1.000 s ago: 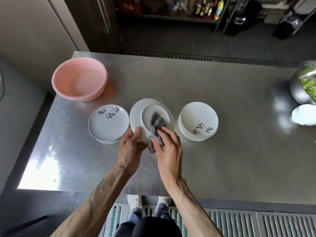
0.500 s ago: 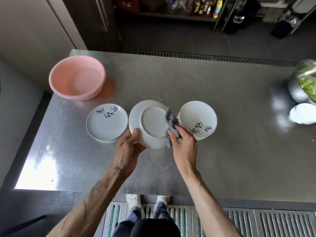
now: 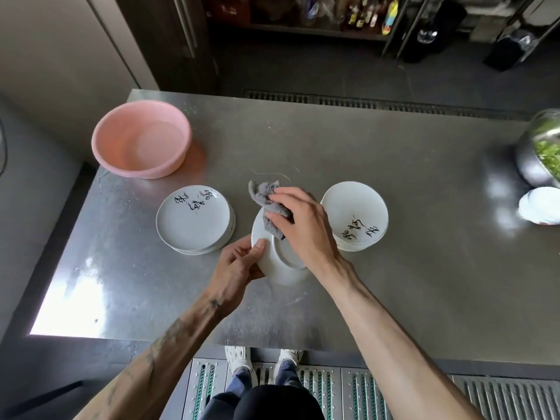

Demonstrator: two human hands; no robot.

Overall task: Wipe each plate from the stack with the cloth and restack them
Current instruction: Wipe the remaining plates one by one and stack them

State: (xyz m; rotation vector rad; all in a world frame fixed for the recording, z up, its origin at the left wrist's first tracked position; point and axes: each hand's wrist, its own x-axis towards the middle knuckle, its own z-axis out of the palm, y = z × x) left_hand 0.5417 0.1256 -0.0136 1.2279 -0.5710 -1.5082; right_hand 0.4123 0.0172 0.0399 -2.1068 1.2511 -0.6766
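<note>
A white plate is held tilted above the steel table, its underside facing me. My left hand grips its left rim with the thumb on the underside. My right hand holds a grey cloth and presses it on the plate's far part, covering much of the plate. A stack of white plates with black lettering lies to the left. Another stack of plates lies to the right.
A pink basin stands at the table's back left. At the right edge are a metal bowl of greens and a small white dish. My feet stand on floor grating below the table's front edge.
My right hand has swept the cloth from the plate's right rim up to its far side. The plate has tipped more steeply and dropped nearer to me.
</note>
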